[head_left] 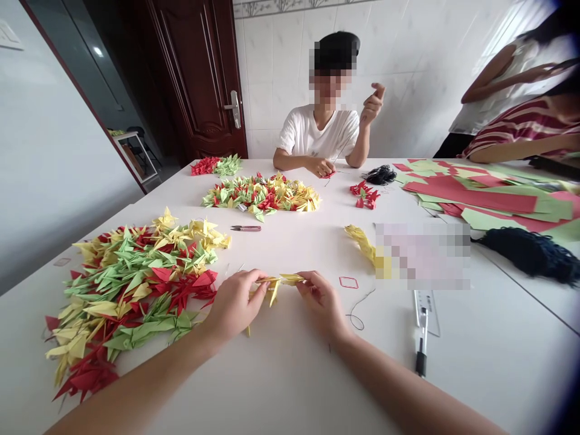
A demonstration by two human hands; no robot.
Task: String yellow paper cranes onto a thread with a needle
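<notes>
A yellow folded paper piece is stretched between my two hands above the white table. Fingers and thumb of my left hand pinch its left end. Its right end is between the fingertips of my right hand. Left of my left hand lies a large pile of red, green and yellow folded paper pieces. A dark thread curls on the table to the right of my right hand. Yellow folded pieces lie farther right.
Small snips lie beyond my hands, before another mixed pile. At right are a pen, dark thread bundle and paper strips. A person sits opposite; others are at the right.
</notes>
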